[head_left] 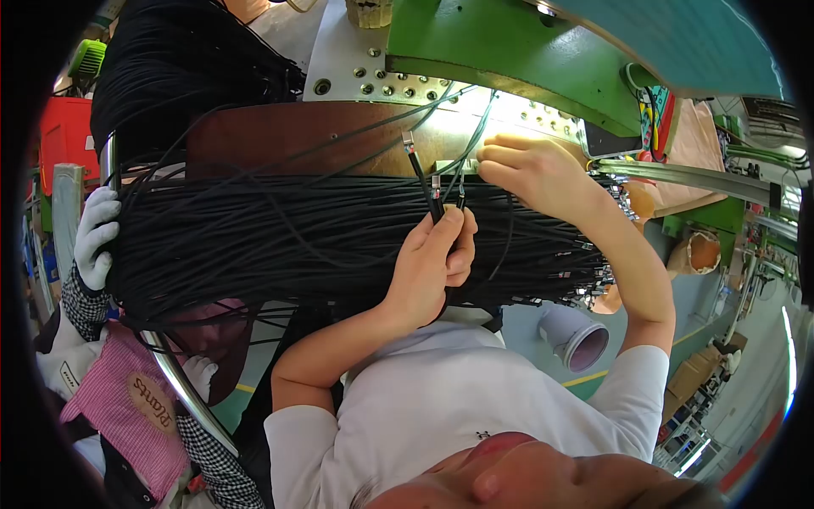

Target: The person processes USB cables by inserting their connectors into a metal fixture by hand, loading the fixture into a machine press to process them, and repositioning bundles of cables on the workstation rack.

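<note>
My left hand is closed around a few black cables, whose metal-tipped ends stick up above the fingers. Up and to the right of it, my right hand has its fingers pinched together beside a small pale block; what they hold, if anything, is hidden. Thin dark green cables run down past these fingertips. Below both hands lies a thick bundle of black cables, with many metal terminals at its right end.
A co-worker's white-gloved hand rests at the bundle's left end, near a metal rail. Beyond the bundle are a brown board, a perforated metal plate and a green machine. A bucket stands on the floor.
</note>
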`<state>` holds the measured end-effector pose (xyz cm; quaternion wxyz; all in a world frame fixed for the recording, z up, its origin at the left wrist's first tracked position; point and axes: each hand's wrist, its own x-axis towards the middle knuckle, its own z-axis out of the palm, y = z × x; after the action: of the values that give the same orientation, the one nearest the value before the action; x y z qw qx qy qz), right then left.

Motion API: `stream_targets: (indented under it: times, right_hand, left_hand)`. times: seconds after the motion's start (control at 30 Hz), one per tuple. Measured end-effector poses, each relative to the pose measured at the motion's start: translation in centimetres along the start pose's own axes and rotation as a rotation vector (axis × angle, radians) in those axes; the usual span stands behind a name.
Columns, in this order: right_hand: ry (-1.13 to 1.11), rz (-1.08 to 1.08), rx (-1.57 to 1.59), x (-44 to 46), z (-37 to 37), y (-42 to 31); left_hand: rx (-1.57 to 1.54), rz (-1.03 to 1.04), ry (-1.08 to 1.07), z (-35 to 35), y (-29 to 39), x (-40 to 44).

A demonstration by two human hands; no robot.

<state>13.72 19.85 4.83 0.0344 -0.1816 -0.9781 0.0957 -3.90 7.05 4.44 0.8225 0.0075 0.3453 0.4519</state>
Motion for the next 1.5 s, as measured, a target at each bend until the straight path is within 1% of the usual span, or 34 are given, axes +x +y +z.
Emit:
stream_targets:
  times: [0.23,0.33,0.4,0.53,0.57,0.67,0.7,0.73,0.77,0.87,0.93,0.97,1.0,1.03,1.07,1.13,1.2,1.23,1.37,1.4,1.5]
  right_hand:
    - [-0.001,-0.006,-0.101,-0.1,0.2,-2.2]
    - [0.236,0.098,-0.021,-1.1,1.7,-3.0]
    - [0.321,0.127,0.001,-1.1,1.7,-3.1]
    - [0.452,0.088,-0.105,-1.9,0.7,-3.7]
    - [0.476,0.087,-0.130,-2.1,0.5,-3.7]
    - [0.620,0.206,-0.215,-3.2,1.0,-3.0]
    - [0.631,0.191,-0.204,-3.2,1.0,-3.7]
    - [0.643,0.176,-0.194,-3.2,1.0,-4.4]
    - [0.619,0.097,-0.157,-2.7,0.6,-5.4]
    - [0.598,0.060,-0.149,-2.4,0.9,-5.4]
    - [0.757,0.234,-0.166,-3.2,1.4,-3.3]
    - [0.761,0.233,-0.163,-3.5,1.6,-2.8]
    - [0.632,0.418,0.015,-4.0,1.9,-2.5]
    - [0.493,0.601,0.193,-4.3,2.2,-2.4]
    - [0.494,0.606,0.197,-4.5,2.5,-2.5]
    - [0.406,0.631,0.380,-4.2,3.2,-2.4]
    - [0.308,0.640,0.558,-3.7,3.4,-2.3]
    - [0.309,0.634,0.560,-3.3,3.3,-2.4]
    - [0.283,0.586,0.246,-2.5,2.8,-3.2]
    - [0.284,0.592,0.243,-2.7,2.5,-3.4]
    - [0.538,0.378,0.038,-2.8,0.8,-4.2]
  left_hand:
    - [0.108,0.019,0.024,0.6,-0.4,0.1]
    - [0.148,0.033,0.011,0.6,-0.8,0.1]
    - [0.166,0.046,0.005,0.7,-0.5,0.1]
    - [0.443,-0.211,-0.238,1.4,-0.1,-0.5]
    - [0.450,-0.206,-0.246,1.3,0.2,-0.5]
    - [0.478,-0.053,-0.141,0.5,0.3,-1.7]
    - [0.489,-0.012,-0.101,0.3,0.2,-2.1]
    - [0.490,-0.007,-0.097,0.4,0.3,-2.0]
    - [0.467,-0.036,-0.134,0.7,0.4,-1.6]
    - [0.394,-0.164,-0.252,1.6,0.1,-1.1]
    - [0.552,-0.125,-0.288,0.4,0.4,-1.8]
    - [0.555,-0.123,-0.284,-0.1,-0.2,-1.6]
    - [0.659,0.233,-0.097,-0.5,-0.8,-1.3]
    - [0.676,0.428,-0.015,-0.9,-0.8,-1.3]
    - [0.707,0.619,0.083,-1.2,-0.7,-1.4]
    - [0.673,0.659,0.078,-0.3,-0.1,-1.6]
    - [0.489,0.549,0.029,2.4,-1.4,-1.2]
    - [0.490,0.555,0.032,2.3,-1.5,-1.1]
    - [0.152,0.137,-0.128,1.4,-1.9,0.7]
    - [0.153,0.132,-0.133,1.5,-1.8,0.8]
    - [0.224,0.042,-0.032,2.0,-1.2,0.9]
